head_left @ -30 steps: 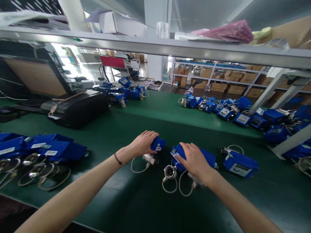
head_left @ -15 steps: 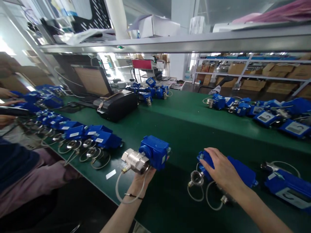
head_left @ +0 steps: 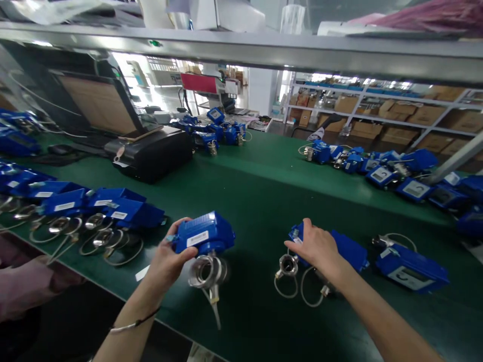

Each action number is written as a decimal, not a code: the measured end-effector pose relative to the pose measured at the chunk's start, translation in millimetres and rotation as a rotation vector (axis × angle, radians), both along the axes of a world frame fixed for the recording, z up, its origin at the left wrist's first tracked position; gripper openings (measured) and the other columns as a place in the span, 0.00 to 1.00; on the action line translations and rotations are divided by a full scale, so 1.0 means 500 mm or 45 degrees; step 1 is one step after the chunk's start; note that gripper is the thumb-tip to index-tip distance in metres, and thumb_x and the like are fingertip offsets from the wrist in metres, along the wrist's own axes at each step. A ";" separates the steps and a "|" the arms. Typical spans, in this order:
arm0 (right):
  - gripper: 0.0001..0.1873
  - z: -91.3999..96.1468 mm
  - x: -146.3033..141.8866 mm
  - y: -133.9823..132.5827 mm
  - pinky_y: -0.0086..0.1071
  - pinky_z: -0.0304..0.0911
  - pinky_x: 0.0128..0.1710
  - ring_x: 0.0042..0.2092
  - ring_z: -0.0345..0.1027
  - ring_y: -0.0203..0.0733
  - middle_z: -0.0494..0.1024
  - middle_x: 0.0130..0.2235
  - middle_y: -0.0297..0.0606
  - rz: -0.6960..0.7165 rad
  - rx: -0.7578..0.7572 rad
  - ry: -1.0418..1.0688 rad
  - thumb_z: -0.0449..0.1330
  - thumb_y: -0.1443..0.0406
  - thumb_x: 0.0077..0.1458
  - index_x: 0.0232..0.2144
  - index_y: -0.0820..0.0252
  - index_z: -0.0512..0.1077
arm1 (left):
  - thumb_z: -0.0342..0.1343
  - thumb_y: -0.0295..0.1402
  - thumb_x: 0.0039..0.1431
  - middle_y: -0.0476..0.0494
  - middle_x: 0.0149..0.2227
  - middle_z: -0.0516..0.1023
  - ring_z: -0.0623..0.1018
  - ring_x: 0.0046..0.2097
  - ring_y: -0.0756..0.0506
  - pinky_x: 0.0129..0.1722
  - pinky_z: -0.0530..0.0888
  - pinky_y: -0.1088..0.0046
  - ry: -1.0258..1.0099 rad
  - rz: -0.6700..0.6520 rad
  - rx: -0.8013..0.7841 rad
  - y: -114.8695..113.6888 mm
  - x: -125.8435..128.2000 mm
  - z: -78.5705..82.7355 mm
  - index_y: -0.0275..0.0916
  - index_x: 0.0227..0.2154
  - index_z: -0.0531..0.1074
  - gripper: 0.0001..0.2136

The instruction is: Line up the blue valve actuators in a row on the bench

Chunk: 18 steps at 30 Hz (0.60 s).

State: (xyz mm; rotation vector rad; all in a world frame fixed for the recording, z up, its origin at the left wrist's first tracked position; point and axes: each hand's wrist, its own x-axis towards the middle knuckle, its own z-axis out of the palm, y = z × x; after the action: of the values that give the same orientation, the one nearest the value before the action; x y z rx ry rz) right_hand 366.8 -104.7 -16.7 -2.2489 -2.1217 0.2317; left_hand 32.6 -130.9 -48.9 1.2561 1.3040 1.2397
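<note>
My left hand [head_left: 168,264] grips a blue meter [head_left: 206,234] by its housing, thumb across the near side below a white barcode label. Its round metal pipe fitting [head_left: 207,271] faces me, with a thin cable hanging down, blurred by motion. To the right, my right hand [head_left: 317,246] is closed over the end of another blue meter [head_left: 296,232] on the table, fingertips partly hidden. A further blue housing [head_left: 350,251] lies close behind that hand. Beside it rests a blue meter [head_left: 413,269] with its display side showing.
Blue meters [head_left: 128,211] with cable loops line the left of the green table [head_left: 249,196]. More meters [head_left: 381,176] lie at the back right and others [head_left: 215,133] at the back. A black boxy device [head_left: 154,153] stands back left. A shelf [head_left: 241,50] spans overhead.
My left hand has moved left and turned the meter, so its label and fitting opening now face me. My right hand stays on its meter. The view has shifted right.
</note>
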 end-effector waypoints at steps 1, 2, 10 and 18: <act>0.36 0.003 -0.005 0.004 0.44 0.68 0.40 0.40 0.72 0.55 0.76 0.41 0.53 -0.022 -0.028 -0.010 0.58 0.48 0.49 0.52 0.67 0.61 | 0.66 0.48 0.37 0.42 0.48 0.68 0.75 0.45 0.39 0.42 0.75 0.61 0.044 -0.062 -0.014 0.004 0.000 0.006 0.45 0.52 0.57 0.38; 0.34 0.004 -0.008 0.004 0.42 0.68 0.38 0.39 0.73 0.54 0.76 0.39 0.51 -0.029 -0.030 0.000 0.58 0.50 0.49 0.52 0.67 0.60 | 0.67 0.44 0.36 0.43 0.48 0.67 0.75 0.44 0.40 0.42 0.75 0.63 0.110 -0.148 -0.035 0.008 0.003 0.010 0.45 0.51 0.57 0.37; 0.41 -0.041 0.034 -0.072 0.46 0.65 0.48 0.49 0.69 0.50 0.68 0.53 0.46 0.328 0.186 0.532 0.62 0.49 0.46 0.57 0.54 0.51 | 0.64 0.39 0.45 0.43 0.54 0.64 0.70 0.53 0.40 0.51 0.70 0.58 0.488 -0.568 -0.091 0.008 0.056 0.007 0.48 0.50 0.56 0.31; 0.35 0.017 -0.032 -0.078 0.43 0.67 0.42 0.42 0.72 0.50 0.74 0.44 0.46 0.516 -0.005 0.258 0.63 0.56 0.47 0.54 0.61 0.58 | 0.63 0.41 0.47 0.44 0.59 0.59 0.67 0.57 0.41 0.54 0.69 0.60 0.591 -0.602 -0.036 0.018 0.049 0.004 0.51 0.54 0.54 0.33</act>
State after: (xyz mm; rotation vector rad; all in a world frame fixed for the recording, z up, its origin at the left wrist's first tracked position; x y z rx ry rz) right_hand 351.1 -143.7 -8.2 -1.6878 -2.4341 0.4545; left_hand 57.3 -121.9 -46.8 1.7744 1.2265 0.6134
